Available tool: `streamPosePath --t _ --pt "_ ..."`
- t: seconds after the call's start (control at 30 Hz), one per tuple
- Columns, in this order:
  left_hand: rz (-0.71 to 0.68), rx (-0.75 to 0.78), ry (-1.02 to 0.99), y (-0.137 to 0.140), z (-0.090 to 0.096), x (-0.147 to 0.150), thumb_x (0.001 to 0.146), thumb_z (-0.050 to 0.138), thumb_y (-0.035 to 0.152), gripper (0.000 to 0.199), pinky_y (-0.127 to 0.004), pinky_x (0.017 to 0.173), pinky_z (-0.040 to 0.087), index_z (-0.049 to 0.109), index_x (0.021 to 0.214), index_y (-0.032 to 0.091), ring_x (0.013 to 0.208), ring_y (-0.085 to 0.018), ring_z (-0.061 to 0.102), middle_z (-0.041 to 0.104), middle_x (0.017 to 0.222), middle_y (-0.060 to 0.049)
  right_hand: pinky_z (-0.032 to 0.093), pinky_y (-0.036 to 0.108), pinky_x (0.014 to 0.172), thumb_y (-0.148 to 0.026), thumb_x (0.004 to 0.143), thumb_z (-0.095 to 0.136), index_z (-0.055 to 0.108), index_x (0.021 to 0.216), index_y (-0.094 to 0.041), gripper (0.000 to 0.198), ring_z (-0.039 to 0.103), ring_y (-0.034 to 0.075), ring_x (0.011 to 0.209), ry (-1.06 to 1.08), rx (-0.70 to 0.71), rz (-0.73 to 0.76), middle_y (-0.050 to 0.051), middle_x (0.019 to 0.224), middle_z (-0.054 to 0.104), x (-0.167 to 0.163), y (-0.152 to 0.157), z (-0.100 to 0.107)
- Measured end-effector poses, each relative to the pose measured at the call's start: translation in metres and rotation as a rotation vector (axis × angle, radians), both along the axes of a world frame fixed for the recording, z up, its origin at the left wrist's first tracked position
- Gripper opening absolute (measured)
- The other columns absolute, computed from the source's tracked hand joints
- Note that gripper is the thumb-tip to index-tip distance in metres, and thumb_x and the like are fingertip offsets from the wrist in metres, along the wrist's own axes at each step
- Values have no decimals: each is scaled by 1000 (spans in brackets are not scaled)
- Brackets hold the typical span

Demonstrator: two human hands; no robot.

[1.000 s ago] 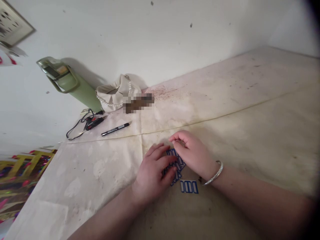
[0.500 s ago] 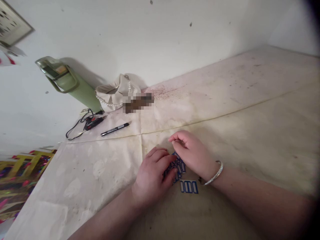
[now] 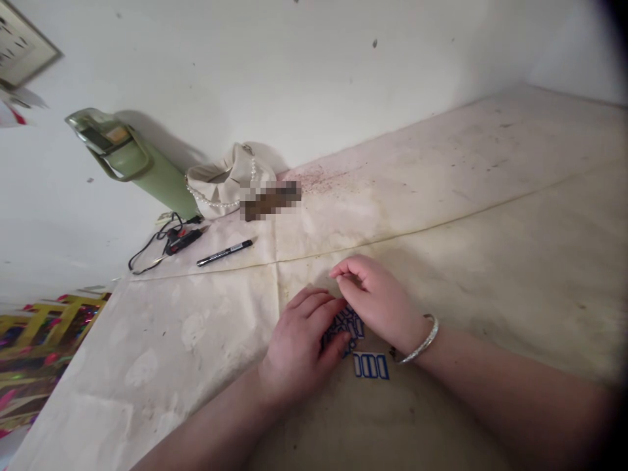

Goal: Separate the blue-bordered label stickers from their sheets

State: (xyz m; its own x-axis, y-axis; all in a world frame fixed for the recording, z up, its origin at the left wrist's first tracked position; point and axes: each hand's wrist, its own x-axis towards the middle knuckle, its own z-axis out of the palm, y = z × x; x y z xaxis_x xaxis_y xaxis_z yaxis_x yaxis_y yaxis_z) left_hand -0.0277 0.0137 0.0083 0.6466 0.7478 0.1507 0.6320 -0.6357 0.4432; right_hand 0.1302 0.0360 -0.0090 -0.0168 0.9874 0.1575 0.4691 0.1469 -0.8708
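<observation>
A small pile of blue-edged whitish flat pieces (image 3: 339,330) lies on the cloth between my two hands. My left hand (image 3: 307,333) curves around its left side, thumb apart from the other fingers, the fingertips resting at the pieces. To the right, my right hand (image 3: 370,294) is curled, with thumb and index tips close together beside the pile's top. Whether anything small is between them is hidden. A separate flat piece with blue outlines (image 3: 371,366) lies just below the pile. A silver bangle (image 3: 422,343) circles my right wrist.
A black pen (image 3: 224,253) lies on the stained cloth (image 3: 196,366). Behind it are a corded black tool (image 3: 181,242), a green bottle (image 3: 157,176), a white bag with pearl strap (image 3: 216,190) and a pixelated brown item (image 3: 269,201). A wall borders the back.
My left thumb and fingers have shifted slightly, with a bit more of the pile showing between them. The right hand stays nearly still. The camera view has moved a little.
</observation>
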Motion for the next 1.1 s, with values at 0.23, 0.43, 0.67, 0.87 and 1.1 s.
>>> streamPosePath --t 0.23,0.43,0.67,0.87,1.1 --pt "-35 -18 -7 0 0 1 81 57 24 35 -45 102 37 56 116 20 116 -25 50 61 119 -7 46 35 80 -11 80 47 62 81 -20 18 60 20 88 -16 3 6 4 88 67 0 -1 -1" --pt "-40 -14 -19 1 -1 0 83 56 25 33 -41 104 36 56 115 19 116 -22 49 61 119 -6 46 35 81 -11 80 47 62 80 -20 17 59 20 88 -31 1 14 4 87 66 -1 0 -1" --pt "-20 -12 11 0 -1 0 81 58 24 39 -40 106 35 54 119 18 121 -23 45 57 126 -7 46 36 82 -11 80 47 62 80 -19 17 59 20 88 -38 -11 21 4 87 66 0 0 2" --pt "-32 -18 17 1 -1 0 81 59 24 39 -40 107 34 54 119 19 121 -22 45 57 126 -6 46 36 82 -10 79 47 62 79 -19 17 58 20 88 -46 -18 27 4 87 66 -1 0 2" --pt "-15 -13 25 0 -2 0 81 58 25 38 -39 106 35 55 119 19 122 -22 44 57 126 -6 45 36 82 -10 79 48 62 80 -18 16 58 20 88 -49 -9 32 4 87 66 0 -1 1"
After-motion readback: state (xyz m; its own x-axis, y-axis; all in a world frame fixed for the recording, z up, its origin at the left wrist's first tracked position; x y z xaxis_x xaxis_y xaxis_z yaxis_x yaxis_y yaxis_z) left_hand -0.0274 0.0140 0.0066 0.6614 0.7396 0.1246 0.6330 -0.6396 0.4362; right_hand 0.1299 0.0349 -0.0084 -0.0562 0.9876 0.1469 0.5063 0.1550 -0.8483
